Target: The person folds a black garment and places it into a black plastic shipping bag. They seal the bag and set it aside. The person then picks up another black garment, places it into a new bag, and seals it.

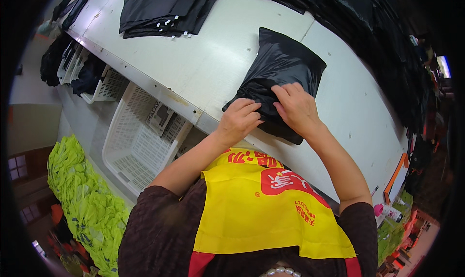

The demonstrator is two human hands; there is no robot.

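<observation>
A shiny black garment [290,59], which looks like a pair of shorts or trousers, lies on the white table [213,68] close to its near edge. Its near end is bunched and gathered. At its near left corner, my left hand [240,117] is closed with a fold of the fabric between its fingers. My right hand [299,107] pinches the same garment a little to the right, thumb against curled fingers. The exact seam or edge under my fingertips is hidden in the dark cloth.
A stack of black garments [164,10] with small white tags lies at the far left of the table. Black garments [368,39] pile along the right side. Below the left edge stands a white plastic basket [114,131]; beside it is a lime-green heap [80,185]. A pink-capped bottle [390,213] is at right.
</observation>
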